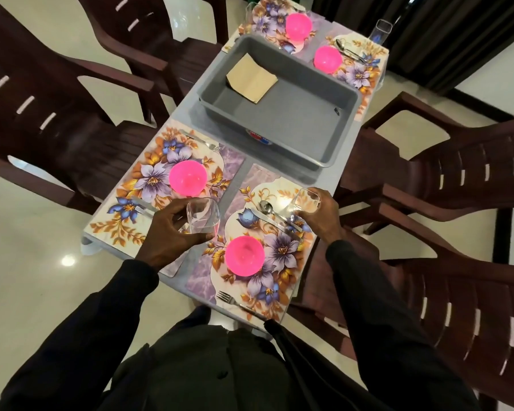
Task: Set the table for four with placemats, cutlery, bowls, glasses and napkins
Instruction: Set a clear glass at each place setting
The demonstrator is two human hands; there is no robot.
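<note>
Placemats (244,292), four of them in a purple flower print, mark the places on the grey table (181,114). On the near right mat (282,253) a fork (238,302) lies along the near edge and a pink bowl (244,259) stands in the middle. Beyond the bowl, a knife (275,222) and spoon (266,206) lie side by side. At that mat's far right corner the right hand (324,216) has its fingers clamped round a clear glass (306,203), just beside the spoon (whether its base touches the mat I cannot tell). The left hand (168,232) grips a second glass (202,216), fingers and thumb curled about it. This glass is tilted and is held over the inner edge of the near left mat (125,226).

That left mat carries its own pink bowl (187,180), with a knife (144,205) on the near side and a fork (205,142) on the far side. Past both mats a grey tub (279,120) sits in the middle of the table, with folded tan napkins (251,81) inside at its far end. At the far end, each of the two mats has a pink bowl (298,26) (327,59) and a glass (250,10) (383,31). The far right one also shows cutlery (349,51). Brown plastic chairs (457,179) stand along both sides.
</note>
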